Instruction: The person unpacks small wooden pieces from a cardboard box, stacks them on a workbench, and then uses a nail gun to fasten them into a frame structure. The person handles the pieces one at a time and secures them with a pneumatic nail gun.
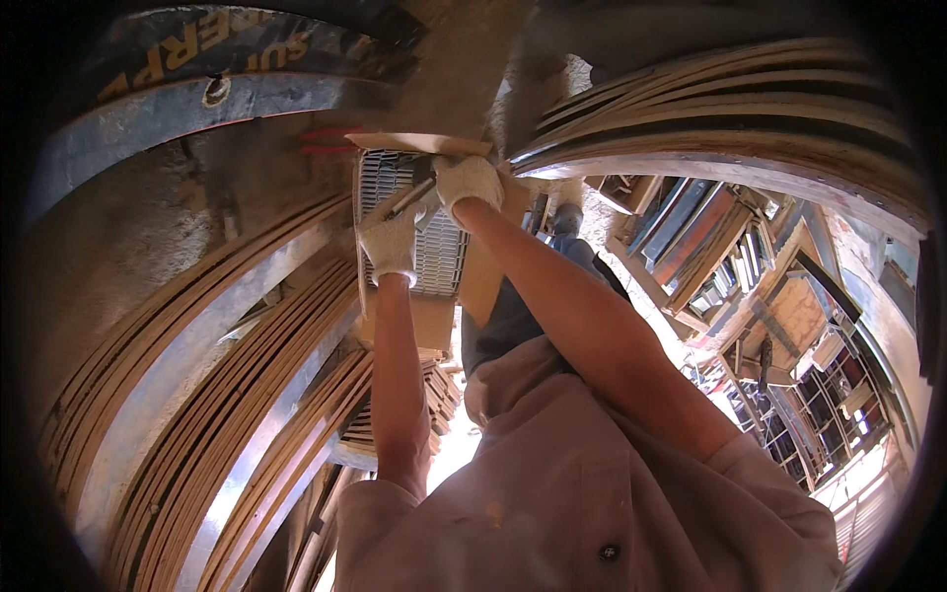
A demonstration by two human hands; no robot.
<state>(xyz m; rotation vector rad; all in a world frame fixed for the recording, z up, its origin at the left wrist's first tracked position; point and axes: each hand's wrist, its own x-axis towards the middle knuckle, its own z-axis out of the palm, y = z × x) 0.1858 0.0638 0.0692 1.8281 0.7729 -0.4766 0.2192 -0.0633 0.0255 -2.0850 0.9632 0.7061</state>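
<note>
My gloved left hand [391, 243] and right hand [468, 185] meet at a grey strip [406, 199] over a cardboard box [422, 314] of ridged metal [440, 255]. Whether either grips, I cannot tell.

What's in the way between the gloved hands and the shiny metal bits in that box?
Nothing that I can see. The box is open, its flaps out of the way, and the left hand and right hand are both at its opening, right by the metal bits.
</note>
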